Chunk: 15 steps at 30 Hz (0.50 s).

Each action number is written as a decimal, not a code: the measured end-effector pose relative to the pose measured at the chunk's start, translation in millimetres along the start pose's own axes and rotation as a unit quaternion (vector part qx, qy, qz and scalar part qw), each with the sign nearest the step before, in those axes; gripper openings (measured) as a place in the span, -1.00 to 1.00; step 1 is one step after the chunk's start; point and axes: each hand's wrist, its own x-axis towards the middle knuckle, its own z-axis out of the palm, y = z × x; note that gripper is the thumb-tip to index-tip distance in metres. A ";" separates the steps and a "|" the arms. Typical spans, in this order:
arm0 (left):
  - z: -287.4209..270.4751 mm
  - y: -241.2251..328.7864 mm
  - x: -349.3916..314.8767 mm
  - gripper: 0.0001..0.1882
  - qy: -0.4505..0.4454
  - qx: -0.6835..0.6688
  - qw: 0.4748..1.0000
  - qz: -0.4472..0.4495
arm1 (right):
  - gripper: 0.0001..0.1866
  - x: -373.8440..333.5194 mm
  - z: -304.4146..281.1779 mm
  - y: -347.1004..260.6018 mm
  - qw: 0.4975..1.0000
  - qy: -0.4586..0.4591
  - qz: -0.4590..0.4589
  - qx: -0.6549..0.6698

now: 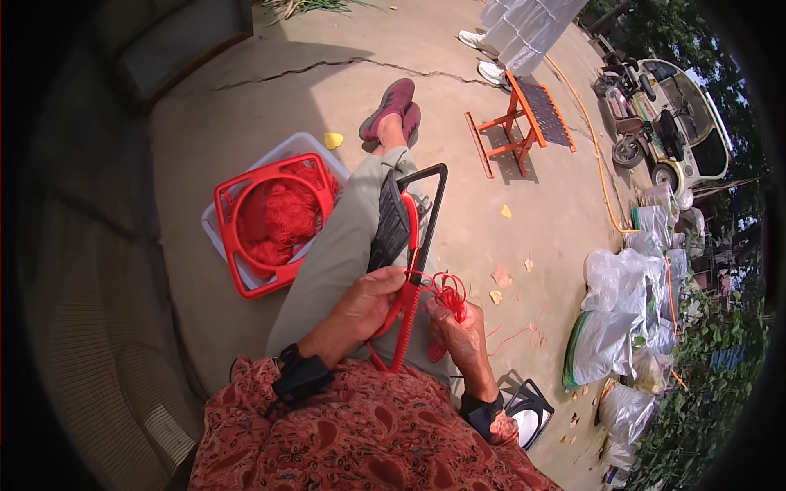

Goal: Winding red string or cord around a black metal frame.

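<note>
patterned shirt (352, 430) nearest; frame (408, 323), long axis slanting away rightward; left hand (366, 305) pinched, hold unclear; right hand (463, 340) clutching red cord (449, 298).

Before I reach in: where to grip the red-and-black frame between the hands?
Probably the black bar at the frame's far end, coming from the person's right. It is slim, bare and borders an open gap, so fingers could wrap it; the left hand, the right hand and red cord crowd the nearer part.

There's room between the right hand (460, 337) and plastic-covered bundles (618, 303); leftward, a tub (307, 145) obstructs.
</note>
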 end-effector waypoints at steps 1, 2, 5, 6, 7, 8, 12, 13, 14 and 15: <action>0.3 0.2 0.9 -0.83 -0.002 -0.002 1.000 0.002 | -0.74 1.2 1.3 3.8 1.000 0.020 -0.011 0.008; -0.3 -0.4 0.4 -0.83 0.002 0.003 1.000 0.005 | -0.74 -2.3 7.1 -6.8 0.998 0.041 -0.010 0.040; -3.2 -1.7 -1.2 -0.82 -0.002 0.008 1.000 0.005 | -0.79 -11.3 11.1 -34.0 0.995 0.009 -0.056 0.082; -5.4 -1.6 -0.1 -0.82 -0.007 0.011 1.000 0.006 | -0.84 -15.9 14.0 -50.1 0.999 0.000 -0.044 0.023; -6.3 -1.6 0.1 -0.82 -0.007 0.009 1.000 0.007 | -0.84 -16.0 19.3 -58.3 0.999 -0.001 -0.043 0.021; -5.5 -2.0 1.3 -0.81 -0.007 0.013 1.000 -0.002 | -0.86 -15.8 26.1 -64.8 0.985 -0.060 -0.141 -0.080; 1.3 -3.4 -0.8 -0.74 0.036 0.034 0.999 0.008 | -0.93 -16.5 34.7 -55.3 0.923 -0.208 -0.267 -0.183; 2.0 -3.6 -2.3 -0.74 0.038 0.032 0.999 0.009 | -0.93 -18.7 33.0 -53.7 0.920 -0.235 -0.247 -0.192; 2.1 -3.7 -2.4 -0.74 0.034 0.027 0.999 0.015 | -0.91 -20.7 26.1 -49.3 0.931 -0.221 -0.233 -0.171; 1.7 -3.5 -2.1 -0.75 0.030 0.022 0.999 0.020 | -0.91 -21.2 19.5 -47.1 0.932 -0.220 -0.232 -0.172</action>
